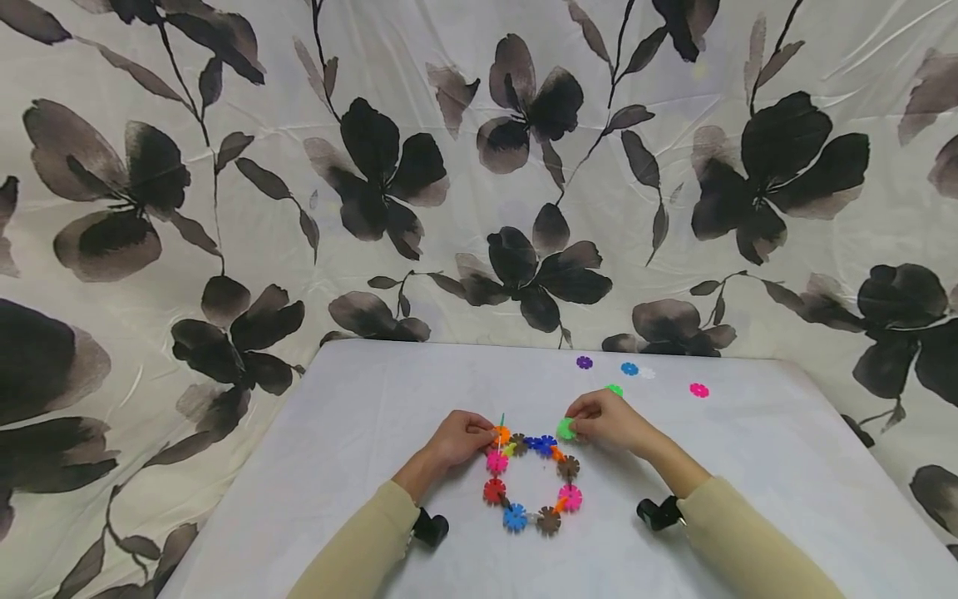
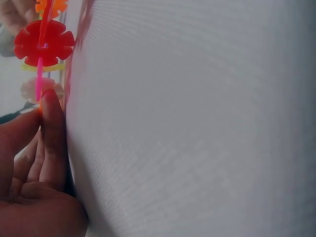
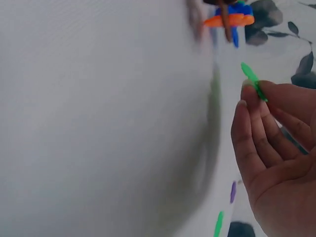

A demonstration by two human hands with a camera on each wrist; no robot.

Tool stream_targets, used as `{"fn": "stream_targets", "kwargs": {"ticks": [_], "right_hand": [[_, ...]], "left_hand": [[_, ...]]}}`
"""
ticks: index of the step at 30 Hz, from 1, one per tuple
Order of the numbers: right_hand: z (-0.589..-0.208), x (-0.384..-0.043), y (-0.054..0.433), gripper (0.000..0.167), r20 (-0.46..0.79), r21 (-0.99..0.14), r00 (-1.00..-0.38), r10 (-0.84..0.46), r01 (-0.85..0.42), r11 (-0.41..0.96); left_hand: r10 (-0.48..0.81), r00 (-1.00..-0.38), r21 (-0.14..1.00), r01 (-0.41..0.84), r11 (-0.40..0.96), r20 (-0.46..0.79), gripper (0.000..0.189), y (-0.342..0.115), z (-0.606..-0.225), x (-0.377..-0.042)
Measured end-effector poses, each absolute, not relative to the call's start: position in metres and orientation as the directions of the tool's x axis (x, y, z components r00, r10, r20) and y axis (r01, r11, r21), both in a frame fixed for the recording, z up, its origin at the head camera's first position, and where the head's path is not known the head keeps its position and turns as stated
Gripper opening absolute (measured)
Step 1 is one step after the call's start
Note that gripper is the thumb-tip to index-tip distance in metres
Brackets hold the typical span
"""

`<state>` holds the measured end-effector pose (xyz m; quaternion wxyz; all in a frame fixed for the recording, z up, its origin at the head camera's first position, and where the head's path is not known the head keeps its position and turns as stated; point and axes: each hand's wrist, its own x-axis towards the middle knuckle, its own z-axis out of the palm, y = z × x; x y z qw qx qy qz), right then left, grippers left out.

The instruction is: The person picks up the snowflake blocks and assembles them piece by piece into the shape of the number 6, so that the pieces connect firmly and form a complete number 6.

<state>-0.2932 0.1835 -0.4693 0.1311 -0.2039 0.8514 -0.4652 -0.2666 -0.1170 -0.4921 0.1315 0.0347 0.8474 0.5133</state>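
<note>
A ring of linked, multicoloured snowflake discs [image 1: 571,497] lies on the white table. At its upper left, my left hand [image 1: 458,438] pinches an orange snowflake disc [image 1: 501,435] between thumb and fingers; a thin green disc [image 1: 502,418] stands edge-on there. In the left wrist view, a red disc [image 2: 29,47] is joined to a pink one [image 2: 39,79] just beyond the fingertips. Above the ring's upper right, my right hand [image 1: 609,418] holds a loose green snowflake disc [image 1: 565,428] by its edge. The right wrist view shows this green disc [image 3: 248,72] apart from the ring.
Loose discs lie toward the table's back right: purple [image 1: 585,363], blue [image 1: 629,368], white [image 1: 648,373], pink [image 1: 699,390] and another green one [image 1: 614,389] partly behind the right hand. A floral cloth [image 1: 449,308] hangs behind the table [image 1: 359,391].
</note>
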Motion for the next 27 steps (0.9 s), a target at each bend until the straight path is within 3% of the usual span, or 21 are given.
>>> {"fn": "stream_targets", "kwargs": {"ticks": [12,27], "right_hand": [[-0.454,-0.324,0.129,0.023,-0.090,-0.889,-0.877,-0.472,-0.143,0.436],[-0.464,-0.347,0.099,0.023,-0.222,-0.889,-0.875,-0.429,0.001,0.458]], "left_hand": [[0.211,-0.960,0.886,-0.067,0.460,-0.182,0.021,-0.116,-0.496,-0.268],[0.220,-0.957,0.898,-0.075,0.434,-0.186,0.021,-0.118,-0.497,-0.271]]}}
